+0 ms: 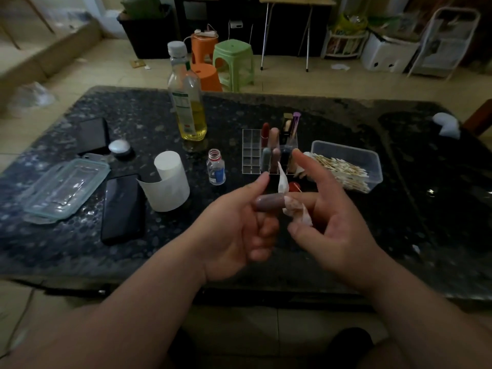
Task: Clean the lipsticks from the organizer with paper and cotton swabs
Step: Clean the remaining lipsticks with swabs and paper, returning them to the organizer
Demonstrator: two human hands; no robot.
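Hands together: I see left hand (239,227) gripping lipstick (269,203), long axis crosswise, free end at right hand (335,225), which pinches paper (296,213) against it. Organizer (251,153) beyond, toward far desk (346,121) edge.

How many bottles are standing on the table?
2. The big capped bottle of yellow liquid stands near the far edge; the small open bottle stands left of the organizer. I see none hidden.

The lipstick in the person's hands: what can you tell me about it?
The lipstick is a short, rounded, glossy mauve-grey tube, plastic by its look, held roughly level above the dark table. The left hand grips its left end between thumb and curled fingers. Crumpled white paper, faintly pink-stained, wraps its right end, held there by the right hand.
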